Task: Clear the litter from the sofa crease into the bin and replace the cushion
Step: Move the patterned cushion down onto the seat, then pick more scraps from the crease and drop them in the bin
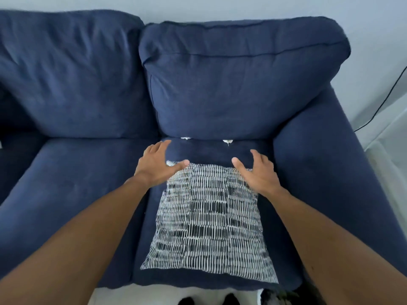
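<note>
A: Head view, what's showing w/ the hands?

B: Left hand [156, 165] and right hand [257, 170] are both hanging spread open over the far edge of the patterned cushion [209, 219], fingers splayed, gripping nothing. Thumb tips are looking close to the fabric; can't tell if they're touching.

A: Cushion's where?

B: Lying flat on the right seat cushion [220, 150] of the blue sofa [77, 84], well short of the crease.

A: Litter?

B: Two small white bits are poking out of the crease under the back cushion [231, 89]: one scrap [185, 138] left, another scrap [227, 141] right. Bin's not in view.

A: Handling?

B: Cushion's looking soft, light, floppy, so prob. best pinching the two far corners. Scraps are looking tiny and thin, prob. paper; needing fingertip pinches, and they're likely slipping deeper if pushed.
</note>
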`<state>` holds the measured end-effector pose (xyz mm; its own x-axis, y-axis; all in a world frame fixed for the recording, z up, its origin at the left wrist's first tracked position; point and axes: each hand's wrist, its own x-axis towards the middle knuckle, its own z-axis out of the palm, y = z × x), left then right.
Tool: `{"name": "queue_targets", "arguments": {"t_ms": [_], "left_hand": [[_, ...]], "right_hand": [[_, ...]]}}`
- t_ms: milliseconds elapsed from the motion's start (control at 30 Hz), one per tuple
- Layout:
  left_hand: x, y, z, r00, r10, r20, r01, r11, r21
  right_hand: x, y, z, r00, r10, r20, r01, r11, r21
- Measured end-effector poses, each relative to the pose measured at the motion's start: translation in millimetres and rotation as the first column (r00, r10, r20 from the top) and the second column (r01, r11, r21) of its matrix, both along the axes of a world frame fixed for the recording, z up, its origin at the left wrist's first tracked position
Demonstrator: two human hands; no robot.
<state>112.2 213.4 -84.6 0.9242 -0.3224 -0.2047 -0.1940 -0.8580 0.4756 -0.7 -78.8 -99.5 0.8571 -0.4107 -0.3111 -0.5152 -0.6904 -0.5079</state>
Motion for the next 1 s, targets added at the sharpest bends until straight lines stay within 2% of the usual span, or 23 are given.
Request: {"name": "queue_targets", "arguments": {"t_ms": [300, 567, 1000], "left_hand": [[35, -12, 56, 0.997, -0.041, 0.064, 0.046, 0.996, -0.078], [51, -25, 88, 0.981, -0.075, 0.180, 0.074, 0.997, 0.012], [62, -32, 88, 0.978, -0.076, 0.195, 0.063, 0.996, 0.070]], "right_hand": [[45, -7, 62, 0.990, 0.097, 0.098, -0.083, 0.987, -0.138], [67, -16, 94, 0.981, 0.174, 0.089, -0.141, 0.945, -0.295], [83, -20, 88, 0.977, 0.200, 0.072, -0.170, 0.939, -0.299]]}}
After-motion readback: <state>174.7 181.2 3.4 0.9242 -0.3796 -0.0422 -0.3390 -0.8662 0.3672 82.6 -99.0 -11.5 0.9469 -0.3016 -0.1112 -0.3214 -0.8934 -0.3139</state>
